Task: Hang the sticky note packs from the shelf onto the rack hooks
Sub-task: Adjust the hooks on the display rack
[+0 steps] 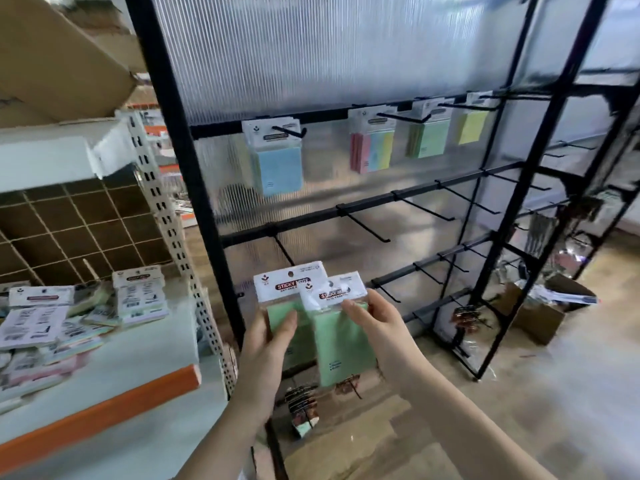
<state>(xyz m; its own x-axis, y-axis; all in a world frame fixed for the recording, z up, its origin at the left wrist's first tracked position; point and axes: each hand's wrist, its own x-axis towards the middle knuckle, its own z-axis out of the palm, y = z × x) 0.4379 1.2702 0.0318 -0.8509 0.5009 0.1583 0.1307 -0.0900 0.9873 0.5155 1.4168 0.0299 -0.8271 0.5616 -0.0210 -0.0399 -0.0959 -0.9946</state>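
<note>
While standing before the rack (349, 216), held two green packs: left hand (268, 344) gripped the rear pack (282, 308), right hand (377, 323) pinched the front pack (341, 351). Four hung above.

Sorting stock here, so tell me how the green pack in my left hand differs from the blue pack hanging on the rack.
The green pack is held by the left hand, low and off any hook; the blue pack hangs from a top-row hook. The green pack's notes are green, the blue pack's light blue. Both have a white header card with a hang hole.
</note>
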